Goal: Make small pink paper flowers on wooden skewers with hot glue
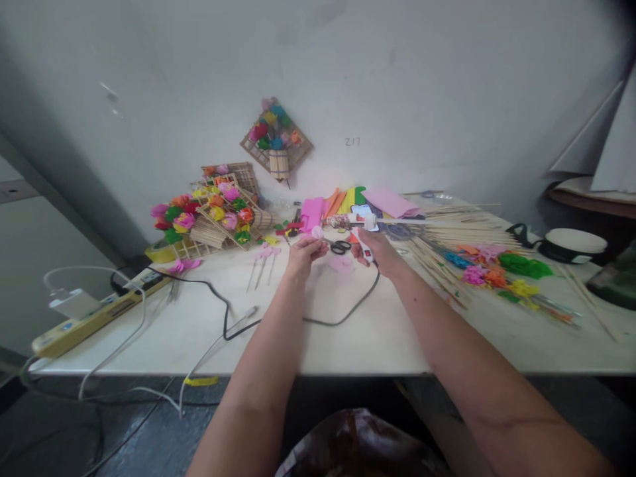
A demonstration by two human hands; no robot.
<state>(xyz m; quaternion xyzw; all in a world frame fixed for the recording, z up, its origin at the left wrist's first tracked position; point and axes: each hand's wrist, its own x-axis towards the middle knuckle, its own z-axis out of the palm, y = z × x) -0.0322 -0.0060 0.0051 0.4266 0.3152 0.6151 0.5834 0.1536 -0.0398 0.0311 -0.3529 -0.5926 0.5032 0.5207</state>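
My right hand [371, 246] is wrapped round a white and orange glue gun [366, 253] with a red switch and a black cord. A white glue stick [397, 221] appears to stick out of its back, to the right. Left of it, my left hand [307, 253] pinches a small pale pink paper flower [317, 232], its petal showing above the fingertips. Black-handled scissors [340, 247] lie between the two hands. Pink paper petals [342, 264] rest on the table just below. Several stems with pink petals [267, 253] lie to the left of my left hand.
Bamboo frames with paper flowers [218, 212] are piled at the back left. A yellow power strip [104, 318] with cords lies on the left. Bamboo sticks [457, 235] and bunched paper flowers [497, 271] cover the right side. A phone [362, 211] and coloured paper [390, 203] lie behind my hands.
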